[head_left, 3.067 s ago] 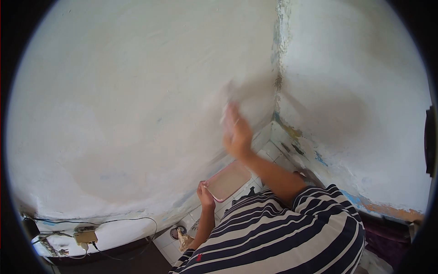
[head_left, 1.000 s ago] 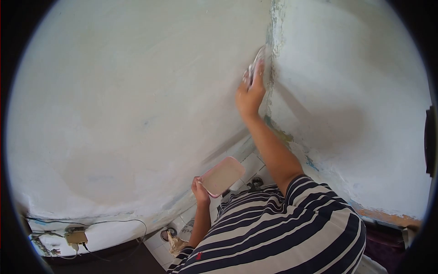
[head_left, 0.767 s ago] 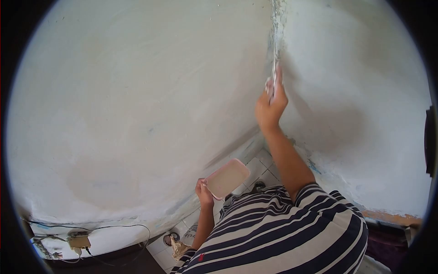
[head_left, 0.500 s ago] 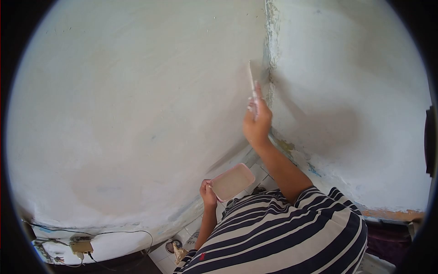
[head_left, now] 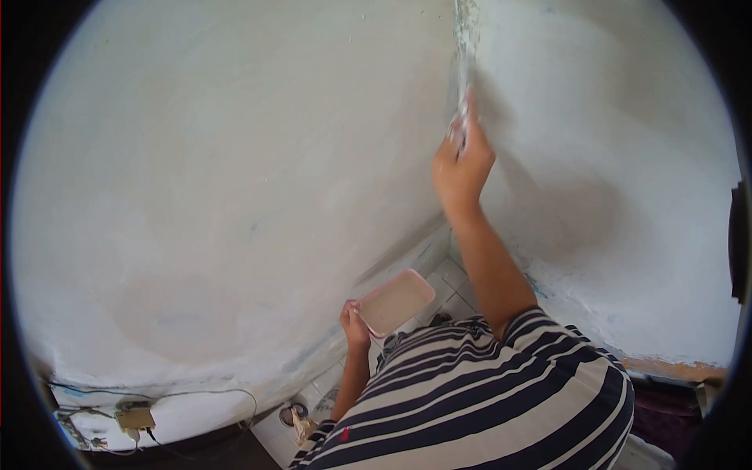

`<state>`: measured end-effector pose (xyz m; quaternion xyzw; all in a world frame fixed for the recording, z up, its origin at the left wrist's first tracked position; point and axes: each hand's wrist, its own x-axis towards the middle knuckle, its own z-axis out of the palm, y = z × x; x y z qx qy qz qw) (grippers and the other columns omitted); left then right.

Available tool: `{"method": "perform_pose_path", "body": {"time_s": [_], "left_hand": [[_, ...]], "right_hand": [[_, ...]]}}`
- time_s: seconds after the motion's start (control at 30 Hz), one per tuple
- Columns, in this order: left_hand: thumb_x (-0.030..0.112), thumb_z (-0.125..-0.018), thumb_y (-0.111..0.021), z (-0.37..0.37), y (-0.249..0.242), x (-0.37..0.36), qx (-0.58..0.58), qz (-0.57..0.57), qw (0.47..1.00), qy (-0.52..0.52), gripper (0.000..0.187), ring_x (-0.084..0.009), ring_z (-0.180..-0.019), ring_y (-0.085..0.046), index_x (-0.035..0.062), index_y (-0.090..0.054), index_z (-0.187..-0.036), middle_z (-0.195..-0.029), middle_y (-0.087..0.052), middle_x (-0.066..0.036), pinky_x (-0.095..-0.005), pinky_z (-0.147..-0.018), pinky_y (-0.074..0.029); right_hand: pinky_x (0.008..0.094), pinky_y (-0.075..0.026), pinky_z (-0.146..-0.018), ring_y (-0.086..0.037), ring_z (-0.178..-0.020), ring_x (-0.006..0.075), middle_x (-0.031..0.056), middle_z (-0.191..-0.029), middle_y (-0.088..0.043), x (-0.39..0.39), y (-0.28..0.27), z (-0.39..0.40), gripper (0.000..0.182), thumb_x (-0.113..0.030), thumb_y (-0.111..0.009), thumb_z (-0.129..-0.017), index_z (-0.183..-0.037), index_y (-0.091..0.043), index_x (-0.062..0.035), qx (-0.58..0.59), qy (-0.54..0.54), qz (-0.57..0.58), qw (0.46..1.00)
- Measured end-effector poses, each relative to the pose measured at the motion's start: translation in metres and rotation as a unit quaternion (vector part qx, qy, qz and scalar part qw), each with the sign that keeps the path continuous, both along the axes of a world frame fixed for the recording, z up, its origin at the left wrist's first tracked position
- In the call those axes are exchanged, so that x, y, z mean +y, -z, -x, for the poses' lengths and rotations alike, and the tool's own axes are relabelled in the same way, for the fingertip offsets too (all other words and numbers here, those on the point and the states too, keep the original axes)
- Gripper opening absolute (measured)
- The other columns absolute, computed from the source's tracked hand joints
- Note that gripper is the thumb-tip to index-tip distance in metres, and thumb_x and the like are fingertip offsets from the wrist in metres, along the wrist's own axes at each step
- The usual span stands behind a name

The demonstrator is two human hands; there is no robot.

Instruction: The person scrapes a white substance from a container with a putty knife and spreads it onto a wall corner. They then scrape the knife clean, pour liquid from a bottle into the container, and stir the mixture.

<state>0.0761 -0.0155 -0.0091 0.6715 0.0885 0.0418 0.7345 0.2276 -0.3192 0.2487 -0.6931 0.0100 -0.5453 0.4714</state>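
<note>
My right hand (head_left: 464, 160) is raised at the wall corner (head_left: 465, 55), its fingers wrapped round a putty knife (head_left: 468, 117). The tool is smeared by motion and partly hidden by the fingers; whitish smears show on them. Lower down, my left hand (head_left: 356, 323) grips the left end of a shallow rectangular tray (head_left: 413, 276) with a pink rim. A smooth beige surface fills the tray's inside. The left wall (head_left: 235, 157) is coated in patchy pale grey and beige, while rough, flaking material lines the corner above my right hand.
A power socket box (head_left: 135, 416) with plugs and loose black cables is low at the left. White floor tiles (head_left: 452, 276) show beneath the tray. The right wall (head_left: 611, 141) has an orange-brown strip at its foot, with dark purple cloth (head_left: 666, 415) below.
My right hand has moved up and right with the putty knife, from the left wall into the corner. The tray in my left hand has shifted slightly up and left.
</note>
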Motion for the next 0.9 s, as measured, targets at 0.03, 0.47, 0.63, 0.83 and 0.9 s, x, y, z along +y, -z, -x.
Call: {"method": "perform_pose_path", "body": {"time_s": [0.03,0.47,0.63,0.83,0.9], "left_hand": [[0.017,-0.096,-0.049,0.004,-0.003,0.002,0.008,0.0,1.0,-0.005,0.018,-0.0084,-0.075,-0.048,0.0048,-0.056,-0.084,-0.078,-0.055,0.002,-0.0266,-0.069,-0.041],[0.017,-0.096,-0.049,0.006,-0.01,-0.004,0.025,0.01,0.999,-0.023,0.018,-0.0086,-0.076,-0.049,0.005,-0.056,-0.084,-0.078,-0.056,0.001,-0.0264,-0.071,-0.042],[0.018,-0.096,-0.051,0.004,-0.005,-0.004,0.015,-0.019,1.0,-0.009,0.018,-0.0089,-0.077,-0.05,0.0052,-0.056,-0.083,-0.079,-0.056,0.001,-0.0268,-0.071,-0.042],[0.014,-0.095,-0.049,0.013,-0.007,-0.006,0.034,0.021,0.998,-0.039,0.016,-0.0089,-0.075,-0.048,0.005,-0.057,-0.084,-0.077,-0.055,0.002,-0.0271,-0.07,-0.041],[0.014,-0.094,-0.048,0.012,-0.004,-0.005,0.042,-0.008,0.999,-0.026,0.015,-0.0091,-0.075,-0.048,0.0049,-0.057,-0.085,-0.078,-0.054,0.002,-0.0273,-0.07,-0.041]], "right_hand": [[0.0377,-0.051,-0.101,-0.057,-0.126,0.0418,0.0269,-0.143,-0.053,-0.009,-0.007,-0.014,0.055,0.01,-0.051,-0.089,-0.144,-0.046,0.0053,-0.012,0.058,0.021,0.998],[0.0394,-0.047,-0.106,-0.052,-0.135,0.0372,0.0278,-0.146,-0.05,0.003,0.078,0.009,0.064,0.014,-0.046,-0.085,-0.148,-0.042,0.0035,0.038,0.035,-0.027,0.998],[0.0365,-0.045,-0.108,-0.052,-0.135,0.0344,0.0279,-0.144,-0.052,0.049,0.095,0.032,0.061,0.014,-0.045,-0.086,-0.147,-0.044,0.0054,0.012,-0.06,0.05,0.997],[0.0353,-0.048,-0.103,-0.056,-0.131,0.0338,0.0284,-0.142,-0.053,-0.01,0.065,-0.001,0.061,0.012,-0.046,-0.087,-0.148,-0.043,0.0041,0.053,-0.032,-0.065,0.996],[0.0363,-0.052,-0.097,-0.063,-0.121,0.0332,0.0284,-0.142,-0.053,-0.004,0.075,-0.017,0.062,0.011,-0.049,-0.087,-0.148,-0.043,0.0041,0.073,-0.017,-0.032,0.997]]}}
